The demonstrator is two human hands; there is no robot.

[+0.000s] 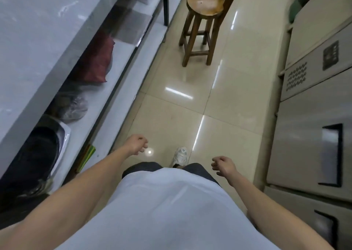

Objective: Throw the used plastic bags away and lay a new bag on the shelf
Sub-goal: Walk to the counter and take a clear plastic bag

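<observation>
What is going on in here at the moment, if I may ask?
A person stands in an aisle between a shelf and steel cabinets. Both hands, left hand and right hand, are empty, fingers loosely curled, touching nothing. A crumpled clear bag and a red bag lie on the shelf. A stool stands ahead.

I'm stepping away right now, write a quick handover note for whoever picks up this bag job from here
Left hand: empty, fingers loosely curled, hanging over the floor beside the shelf unit.
Right hand: empty, also loosely curled.
On the lower white shelf under the grey counter: a crumpled clear plastic bag, a dark red bag further along, and a black bag in a metal basin nearest the person.
Done: nothing that shows; no bag is in hand and no bin is in view.
Left: pull out the used bags, bin them, then lay a new bag on the shelf. No fresh bag is visible, so find one first.
</observation>
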